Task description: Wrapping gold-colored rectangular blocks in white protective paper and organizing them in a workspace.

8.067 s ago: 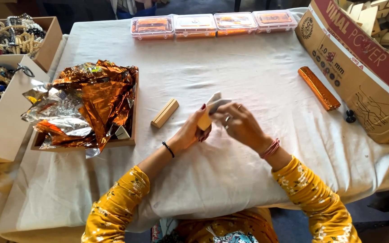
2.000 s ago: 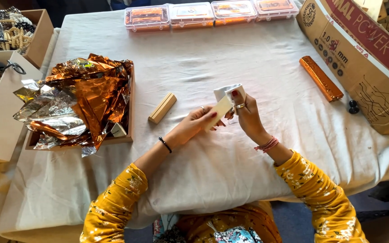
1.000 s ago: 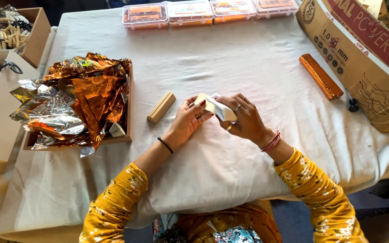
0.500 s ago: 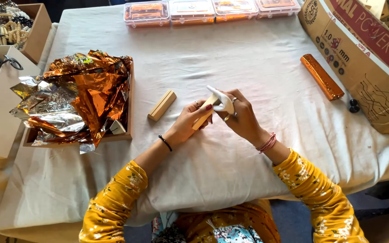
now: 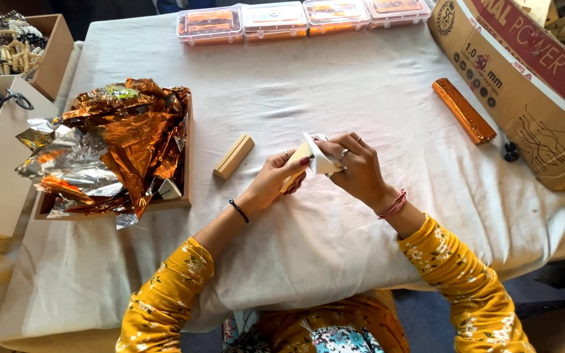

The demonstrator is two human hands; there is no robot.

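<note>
Right now, mid-frame, both hands pinch one small pale wooden block: left hand grips its low end, right hand presses a white paper scrap over the top (likely to wrap it). Another plain wooden block lies left.

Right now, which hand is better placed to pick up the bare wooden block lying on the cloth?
Left. The left hand is nearer the bare wooden block, which lies just to its left. The right hand pinches the white paper on the far side.
</note>
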